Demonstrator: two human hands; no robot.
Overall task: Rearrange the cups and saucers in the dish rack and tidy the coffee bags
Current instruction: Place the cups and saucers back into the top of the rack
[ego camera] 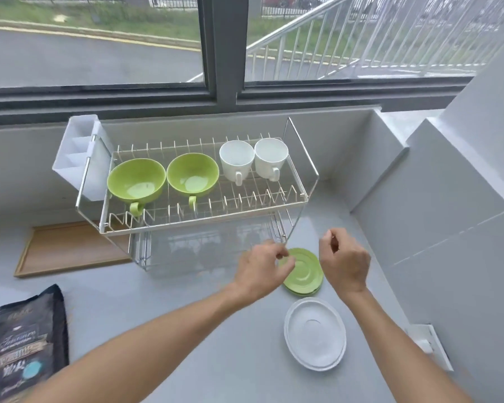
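A wire dish rack (296, 167) stands on the grey counter by the window. Its upper tier holds two green cups (136, 181) (192, 175) at the left and two white cups (236, 159) (271, 157) at the right, all lying on their sides. Stacked green saucers (304, 274) lie on the counter in front of the rack's right end, with stacked white saucers (314, 334) nearer me. My left hand (261, 269) hovers over the green saucers' left edge, fingers loosely curled, holding nothing visible. My right hand (345, 261) hovers just right of them, also loosely curled. A black coffee bag (24, 341) lies at the lower left.
A white cutlery holder (76, 158) hangs on the rack's left end. A wooden tray (67, 247) lies on the counter left of the rack. A grey wall rises at the right, with a white socket (429, 343) on it.
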